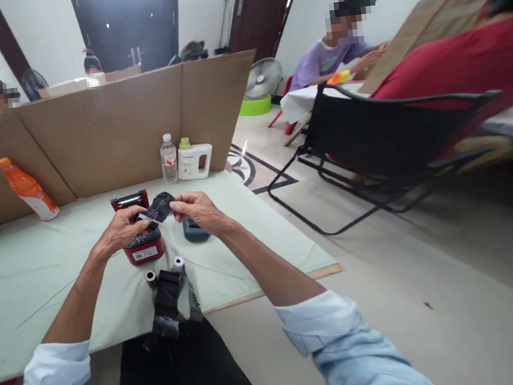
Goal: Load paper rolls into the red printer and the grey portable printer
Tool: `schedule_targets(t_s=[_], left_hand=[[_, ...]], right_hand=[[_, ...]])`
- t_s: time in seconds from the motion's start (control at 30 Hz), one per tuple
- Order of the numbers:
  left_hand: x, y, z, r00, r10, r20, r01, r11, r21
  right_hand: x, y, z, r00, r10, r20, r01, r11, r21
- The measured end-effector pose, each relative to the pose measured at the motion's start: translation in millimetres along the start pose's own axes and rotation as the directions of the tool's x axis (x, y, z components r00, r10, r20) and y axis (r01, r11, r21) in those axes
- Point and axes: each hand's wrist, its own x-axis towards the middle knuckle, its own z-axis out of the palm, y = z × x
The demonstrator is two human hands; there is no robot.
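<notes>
While both hands are raised over the bench, the left hand and the right hand each pinch one end of a dark strip, so its long axis runs left to right between them. Neither hand is nearer; they share it evenly. Just below sits a red printer, with a grey device beside it. Nearer the person lie two small rolls and a crumpled dark ribbon.
</notes>
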Motion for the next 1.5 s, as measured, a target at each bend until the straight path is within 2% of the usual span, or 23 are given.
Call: schedule_targets(t_s=[0.17,0.3,0.4,0.53,0.63,0.73,0.83,0.93,1.07,1.17,1.23,1.33,1.43,1.5], left_hand=[[10,13,21.7,0.992,0.105,0.074,-0.119,0.971,0.209],[15,25,51.0,0.958,0.216,0.19,-0.273,0.891,0.364],[16,26,76.2,0.931,0.194,0.308,-0.321,0.838,0.441],[15,18,105.0,0.899,0.143,0.415,-0.363,0.773,0.52],[15,14,119.0,0.877,0.109,0.467,-0.394,0.718,0.573],[16,13,126.8,0.847,0.066,0.527,-0.425,0.678,0.599],[15,10,130.9,0.816,0.007,0.578,-0.432,0.671,0.602],[11,4,133.2,0.795,-0.032,0.606,-0.428,0.679,0.597],[6,-2,131.2,0.786,-0.021,0.618,-0.417,0.72,0.555],[5,1,115.5,0.802,0.043,0.596,-0.406,0.771,0.49],[1,4,94.9,0.841,0.081,0.534,-0.376,0.798,0.472],[-15,5,57.2,0.933,0.1,0.347,-0.259,0.853,0.453],[-43,-4,30.6,0.963,0.031,0.268,-0.163,0.858,0.487],[-63,-14,25.3,0.968,-0.022,0.251,-0.117,0.844,0.524]], right_hand=[[-43,-2,-23,1.0,-0.004,-0.026,0.002,0.998,-0.065],[-86,3,-38,0.996,-0.005,-0.095,-0.019,0.968,-0.25],[-120,9,-43,0.997,0.023,-0.08,-0.052,0.918,-0.392],[-155,24,-43,0.999,0.014,-0.037,-0.032,0.846,-0.533],[-173,40,-42,1.0,-0.015,-0.001,0.011,0.768,-0.641],[-186,55,-39,0.999,-0.002,0.046,0.037,0.651,-0.758],[-194,64,-34,0.996,0.048,0.075,0.04,0.511,-0.859],[-197,68,-26,0.992,0.086,0.087,0.044,0.408,-0.912],[-197,68,-18,0.986,0.113,0.122,0.078,0.333,-0.94],[-195,66,-15,0.98,0.118,0.163,0.12,0.313,-0.942],[-196,65,-15,0.978,0.106,0.177,0.138,0.302,-0.943],[-198,64,-13,0.978,0.081,0.194,0.162,0.296,-0.941],[-201,61,-7,0.971,0.079,0.226,0.192,0.308,-0.932],[-201,59,0,0.965,0.097,0.244,0.201,0.323,-0.925]])
